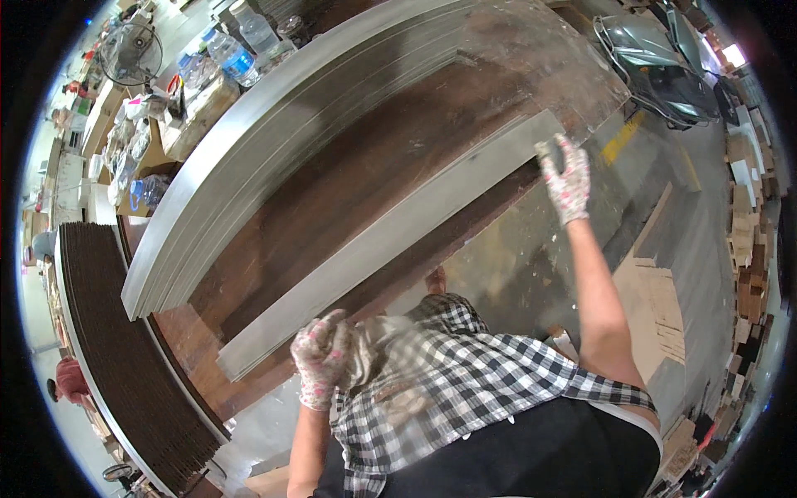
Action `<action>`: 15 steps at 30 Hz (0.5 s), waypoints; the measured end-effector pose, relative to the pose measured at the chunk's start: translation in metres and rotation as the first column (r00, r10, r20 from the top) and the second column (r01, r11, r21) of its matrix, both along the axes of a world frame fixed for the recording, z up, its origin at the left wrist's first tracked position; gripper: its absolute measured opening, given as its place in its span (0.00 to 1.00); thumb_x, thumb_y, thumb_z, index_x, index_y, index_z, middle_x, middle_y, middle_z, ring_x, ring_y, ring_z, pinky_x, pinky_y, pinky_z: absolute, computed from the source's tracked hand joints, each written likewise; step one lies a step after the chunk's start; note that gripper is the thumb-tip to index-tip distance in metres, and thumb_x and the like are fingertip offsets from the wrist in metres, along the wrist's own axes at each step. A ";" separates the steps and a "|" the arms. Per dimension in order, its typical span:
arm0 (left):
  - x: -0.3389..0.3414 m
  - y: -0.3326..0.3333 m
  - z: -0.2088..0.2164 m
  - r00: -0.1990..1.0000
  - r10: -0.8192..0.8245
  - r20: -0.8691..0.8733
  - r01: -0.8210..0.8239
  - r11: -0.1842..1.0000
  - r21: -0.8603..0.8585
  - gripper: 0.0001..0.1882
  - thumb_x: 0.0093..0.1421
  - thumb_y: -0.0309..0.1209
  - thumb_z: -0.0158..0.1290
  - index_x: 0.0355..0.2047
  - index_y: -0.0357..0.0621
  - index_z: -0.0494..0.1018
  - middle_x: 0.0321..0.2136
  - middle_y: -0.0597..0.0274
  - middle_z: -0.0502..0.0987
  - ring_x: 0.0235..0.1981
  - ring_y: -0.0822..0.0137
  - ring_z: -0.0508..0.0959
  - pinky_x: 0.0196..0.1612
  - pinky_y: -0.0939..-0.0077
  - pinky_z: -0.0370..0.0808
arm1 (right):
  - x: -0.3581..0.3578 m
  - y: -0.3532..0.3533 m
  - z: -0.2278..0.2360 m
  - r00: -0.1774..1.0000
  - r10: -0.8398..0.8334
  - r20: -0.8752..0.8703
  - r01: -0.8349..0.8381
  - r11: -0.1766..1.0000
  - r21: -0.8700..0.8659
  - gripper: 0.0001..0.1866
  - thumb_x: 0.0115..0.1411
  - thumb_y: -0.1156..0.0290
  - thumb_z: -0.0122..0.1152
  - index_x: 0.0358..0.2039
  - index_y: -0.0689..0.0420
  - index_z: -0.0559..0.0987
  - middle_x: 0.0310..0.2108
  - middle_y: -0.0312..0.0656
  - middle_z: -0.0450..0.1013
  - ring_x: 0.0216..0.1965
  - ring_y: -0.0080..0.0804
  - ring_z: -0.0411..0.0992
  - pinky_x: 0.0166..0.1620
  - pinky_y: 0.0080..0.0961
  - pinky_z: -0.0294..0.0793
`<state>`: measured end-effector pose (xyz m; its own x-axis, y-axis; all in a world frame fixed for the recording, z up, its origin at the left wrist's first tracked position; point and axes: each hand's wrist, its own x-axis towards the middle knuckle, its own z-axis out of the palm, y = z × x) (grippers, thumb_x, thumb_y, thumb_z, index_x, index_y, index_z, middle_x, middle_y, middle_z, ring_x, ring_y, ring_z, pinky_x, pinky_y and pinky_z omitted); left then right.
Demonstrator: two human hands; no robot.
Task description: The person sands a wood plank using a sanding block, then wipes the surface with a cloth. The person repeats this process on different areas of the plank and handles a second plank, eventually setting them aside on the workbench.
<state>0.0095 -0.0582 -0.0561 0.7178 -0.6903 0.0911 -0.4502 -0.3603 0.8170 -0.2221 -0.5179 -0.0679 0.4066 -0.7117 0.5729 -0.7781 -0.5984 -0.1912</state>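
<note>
Grey board (398, 238) is lying just ahead of left hand (322, 353) (curled, contents unclear) and beside right hand (568, 181) (spread wide); it is probably handling stiffly, needing hold at both ends.

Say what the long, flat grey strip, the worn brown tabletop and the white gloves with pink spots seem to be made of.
Long grey strip: coated board or possibly metal, unclear from this view; its face looks even and matte.
Brown tabletop: probably wood or wood-based board, its finish scuffed and patchy.
Spotted white gloves: likely printed fabric, matte and soft, judging by the creases.
</note>
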 end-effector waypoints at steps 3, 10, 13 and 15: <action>0.033 0.023 -0.021 0.990 0.140 0.026 -0.132 0.971 -0.197 0.08 0.59 0.22 0.59 0.40 0.38 0.81 0.26 0.61 0.80 0.27 0.72 0.78 0.32 0.74 0.75 | -0.044 -0.077 0.019 0.947 -0.275 -0.166 0.271 0.961 -0.046 0.31 0.63 0.42 0.58 0.57 0.51 0.77 0.45 0.57 0.74 0.50 0.54 0.72 0.54 0.43 0.71; 0.053 -0.002 0.005 0.881 0.213 0.423 -0.103 0.958 -0.267 0.19 0.51 0.29 0.63 0.45 0.45 0.81 0.37 0.60 0.82 0.39 0.60 0.80 0.48 0.62 0.75 | 0.085 0.088 0.025 0.760 0.253 0.599 -0.491 0.827 0.274 0.24 0.62 0.69 0.67 0.58 0.60 0.74 0.54 0.48 0.72 0.58 0.39 0.69 0.63 0.35 0.66; 0.024 -0.049 -0.007 0.815 -0.032 0.579 0.016 0.999 0.033 0.24 0.47 0.38 0.66 0.46 0.53 0.81 0.46 0.56 0.80 0.51 0.51 0.75 0.55 0.53 0.70 | 0.138 0.170 -0.017 0.613 0.326 0.719 -0.685 0.673 0.278 0.25 0.61 0.76 0.66 0.59 0.62 0.72 0.56 0.47 0.72 0.59 0.36 0.69 0.66 0.32 0.64; 0.007 -0.066 -0.052 0.844 0.041 0.535 -0.066 0.997 0.028 0.23 0.48 0.39 0.65 0.47 0.55 0.81 0.52 0.55 0.77 0.57 0.50 0.72 0.60 0.51 0.68 | 0.151 0.179 -0.029 0.572 0.161 0.804 -0.729 0.550 0.408 0.27 0.60 0.75 0.66 0.60 0.62 0.72 0.57 0.48 0.72 0.59 0.36 0.70 0.65 0.32 0.65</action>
<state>0.0167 -0.1240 -0.1076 0.6030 -0.6645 0.4414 -0.7910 -0.4262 0.4390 -0.0710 -0.3393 -0.0967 0.5356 -0.7952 0.2841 0.0625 -0.2982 -0.9525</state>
